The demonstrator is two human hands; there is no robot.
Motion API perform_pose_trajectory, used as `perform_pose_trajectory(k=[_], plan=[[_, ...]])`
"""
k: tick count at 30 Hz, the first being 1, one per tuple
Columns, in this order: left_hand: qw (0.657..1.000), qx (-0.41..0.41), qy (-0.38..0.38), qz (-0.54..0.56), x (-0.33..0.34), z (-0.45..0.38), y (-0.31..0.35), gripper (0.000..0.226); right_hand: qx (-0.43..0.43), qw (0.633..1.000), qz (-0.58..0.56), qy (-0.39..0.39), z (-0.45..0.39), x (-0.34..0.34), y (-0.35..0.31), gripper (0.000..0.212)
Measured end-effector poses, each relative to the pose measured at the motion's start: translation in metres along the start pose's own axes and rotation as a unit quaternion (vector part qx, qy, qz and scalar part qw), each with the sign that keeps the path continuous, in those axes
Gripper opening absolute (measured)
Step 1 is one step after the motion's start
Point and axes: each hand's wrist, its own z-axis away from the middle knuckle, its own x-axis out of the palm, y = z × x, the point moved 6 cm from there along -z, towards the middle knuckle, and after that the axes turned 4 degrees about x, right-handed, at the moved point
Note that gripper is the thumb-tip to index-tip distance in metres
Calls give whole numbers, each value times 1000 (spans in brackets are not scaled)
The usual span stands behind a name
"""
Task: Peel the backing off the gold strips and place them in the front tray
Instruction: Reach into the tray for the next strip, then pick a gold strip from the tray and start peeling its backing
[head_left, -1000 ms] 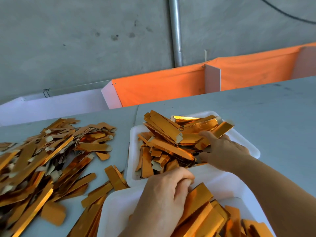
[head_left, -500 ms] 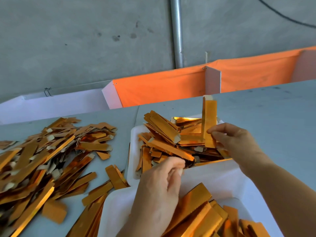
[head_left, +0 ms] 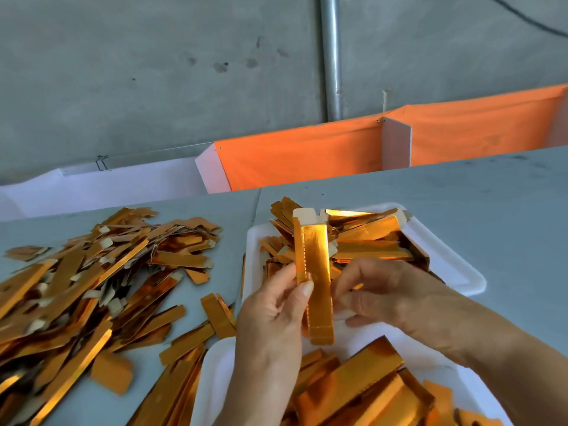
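Strip: gold strip (head_left: 315, 265), light, thin, bendy foil card.
Left hand (head_left: 273, 312): pinches its left edge.
Right hand (head_left: 378, 293): fingers curled beside it; contact unclear.
Hold: the edges, near the tabbed end.

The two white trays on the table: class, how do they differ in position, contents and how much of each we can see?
The far tray sits farther from the person, nearly whole in view; the near tray is cut off by the bottom edge. The far tray holds a jumbled heap of narrower gold strips crossing at many angles; the near tray's pieces look broader and lie roughly parallel. Both are white, shallow and hold gold pieces.
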Motion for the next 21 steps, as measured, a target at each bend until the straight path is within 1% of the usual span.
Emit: perform_pose_trajectory(k=[1, 3, 5, 6, 8, 10, 12, 15, 18, 21], plan=[[1000, -10, 9, -6, -1, 0, -2, 24, -15, 998, 24, 54, 0, -8, -5, 12], [999, -21, 12, -43, -1, 1, -4, 25, -59, 987, 19, 151, 5, -24, -16, 14], [995, -13, 6, -96, 2, 3, -2, 30, -89, 977, 23, 191, 10, -30, -26, 23], [993, 0, 0, -119, 3, 3, 1, 32, -95, 975, 51, 197, 12, -28, -30, 25], [986, 34, -20, -161, 8, 4, 7, 33, -89, 968, 115, 203, 11, -25, -32, 27], [979, 54, -34, -191, 11, 4, 11, 34, -66, 966, 134, 211, 9, -26, -27, 24], [977, 59, -43, -200, 11, 4, 12, 35, -29, 972, 105, 207, 7, -29, -20, 17], [976, 68, -60, -196, 14, 5, 14, 33, 23, 985, -2, 169, 4, -30, -11, 9], [978, 85, -61, -180, 15, 6, 19, 40, 14, 990, -58, 131, 5, -29, -12, 13], [975, 98, -65, -189, 17, 7, 19, 45, 5, 993, -46, 112, 5, -28, -13, 19]])
